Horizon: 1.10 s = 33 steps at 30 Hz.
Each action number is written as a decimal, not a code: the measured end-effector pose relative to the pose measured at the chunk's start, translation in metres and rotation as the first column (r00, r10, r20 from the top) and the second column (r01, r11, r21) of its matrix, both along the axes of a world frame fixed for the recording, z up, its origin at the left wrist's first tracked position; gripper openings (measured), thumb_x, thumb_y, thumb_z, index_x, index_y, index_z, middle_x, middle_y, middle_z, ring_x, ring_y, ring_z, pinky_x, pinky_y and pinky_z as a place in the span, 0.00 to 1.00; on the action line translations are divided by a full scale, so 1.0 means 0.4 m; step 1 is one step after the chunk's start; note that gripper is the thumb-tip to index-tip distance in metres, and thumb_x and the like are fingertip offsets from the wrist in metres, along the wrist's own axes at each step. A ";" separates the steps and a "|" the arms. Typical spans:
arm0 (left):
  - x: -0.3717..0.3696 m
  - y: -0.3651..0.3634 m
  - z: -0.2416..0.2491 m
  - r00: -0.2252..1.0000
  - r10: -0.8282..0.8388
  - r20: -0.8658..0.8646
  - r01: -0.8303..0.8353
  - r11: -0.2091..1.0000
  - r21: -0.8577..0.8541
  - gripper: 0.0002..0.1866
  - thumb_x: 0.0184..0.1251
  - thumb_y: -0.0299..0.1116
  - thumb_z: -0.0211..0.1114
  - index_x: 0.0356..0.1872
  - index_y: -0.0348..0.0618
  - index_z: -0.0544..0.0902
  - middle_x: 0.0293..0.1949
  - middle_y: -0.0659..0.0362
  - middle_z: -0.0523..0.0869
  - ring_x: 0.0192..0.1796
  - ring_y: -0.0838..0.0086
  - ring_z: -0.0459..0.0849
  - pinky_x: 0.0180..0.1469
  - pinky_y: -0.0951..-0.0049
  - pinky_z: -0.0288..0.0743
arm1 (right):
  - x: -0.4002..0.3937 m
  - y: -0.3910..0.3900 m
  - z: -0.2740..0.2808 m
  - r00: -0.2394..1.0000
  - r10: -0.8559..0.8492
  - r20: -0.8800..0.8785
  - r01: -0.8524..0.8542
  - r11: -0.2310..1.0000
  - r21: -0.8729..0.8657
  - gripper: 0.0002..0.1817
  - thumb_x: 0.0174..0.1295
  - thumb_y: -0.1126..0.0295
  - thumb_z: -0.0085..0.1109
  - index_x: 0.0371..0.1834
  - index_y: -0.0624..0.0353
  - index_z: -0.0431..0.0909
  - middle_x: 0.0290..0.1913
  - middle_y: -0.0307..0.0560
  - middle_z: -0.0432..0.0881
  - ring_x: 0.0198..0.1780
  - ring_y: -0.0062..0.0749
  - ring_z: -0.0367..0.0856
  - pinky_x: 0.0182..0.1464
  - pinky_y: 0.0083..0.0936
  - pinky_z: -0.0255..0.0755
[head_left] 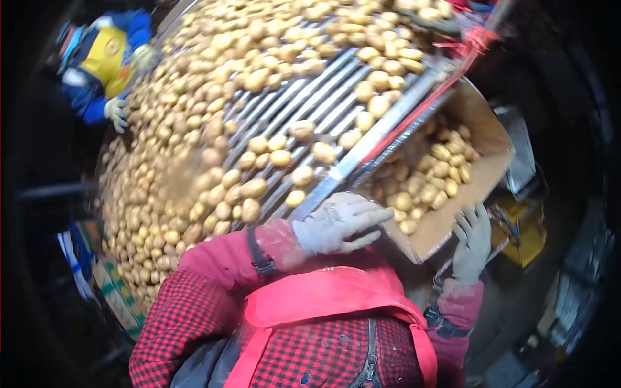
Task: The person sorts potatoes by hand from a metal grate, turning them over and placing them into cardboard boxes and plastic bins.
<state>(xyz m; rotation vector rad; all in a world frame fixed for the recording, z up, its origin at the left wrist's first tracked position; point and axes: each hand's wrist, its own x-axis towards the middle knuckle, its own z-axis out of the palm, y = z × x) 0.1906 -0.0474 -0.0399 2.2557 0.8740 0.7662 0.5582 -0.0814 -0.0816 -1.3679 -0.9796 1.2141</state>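
Note:
My left hand (339, 223), in a pale work glove, lies with fingers stretched out over the near end of the metal rail (349, 171), its fingertips at the near corner of a cardboard box (430, 236). My right hand (472, 246), gloved the same way, rests against the box's right outer side with its fingers extended and slightly apart. Potatoes (420, 184) partly fill the box, which stands tilted in view beside the rail. Neither hand holds a potato.
Many potatoes (194, 123) are heaped on a table of metal rollers (310, 97). A co-worker in a yellow apron (110, 61) stands at the far left side. Red ties (475, 39) hang on the rail's far end. A yellow crate (524, 233) sits at the right.

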 end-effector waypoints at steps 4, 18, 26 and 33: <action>-0.204 -0.071 0.076 0.927 0.370 -0.057 -0.372 0.927 -0.034 0.24 0.69 0.29 0.74 0.66 0.38 0.83 0.48 0.48 0.90 0.48 0.52 0.90 0.52 0.55 0.82 | -0.343 0.200 0.092 0.923 0.349 -0.159 -0.360 0.932 -0.041 0.26 0.87 0.60 0.49 0.79 0.65 0.71 0.65 0.56 0.85 0.61 0.38 0.87 0.62 0.31 0.80; -0.406 -0.024 0.043 0.545 0.578 -0.608 -0.623 0.764 0.167 0.15 0.72 0.40 0.70 0.53 0.44 0.86 0.44 0.53 0.90 0.48 0.54 0.89 0.49 0.52 0.80 | -0.738 0.274 0.025 0.802 0.535 -0.265 -0.559 0.829 -0.019 0.21 0.83 0.71 0.54 0.75 0.61 0.77 0.59 0.46 0.88 0.52 0.22 0.89 0.50 0.18 0.81; -0.405 0.042 -0.022 0.379 0.386 -0.841 -0.704 0.710 0.009 0.15 0.72 0.40 0.63 0.53 0.44 0.82 0.40 0.48 0.93 0.43 0.49 0.93 0.39 0.45 0.82 | -0.734 0.282 0.022 0.780 0.523 -0.345 -0.557 0.830 -0.002 0.20 0.85 0.71 0.50 0.75 0.62 0.76 0.61 0.51 0.87 0.51 0.25 0.90 0.47 0.18 0.82; -0.420 0.055 0.005 0.452 0.439 -0.776 -0.728 0.685 -0.037 0.15 0.75 0.43 0.64 0.54 0.46 0.84 0.42 0.48 0.92 0.43 0.48 0.92 0.46 0.46 0.81 | -0.726 0.309 0.048 0.698 0.543 -0.467 -0.634 0.772 -0.050 0.23 0.85 0.69 0.50 0.80 0.61 0.70 0.67 0.54 0.83 0.59 0.30 0.87 0.54 0.20 0.80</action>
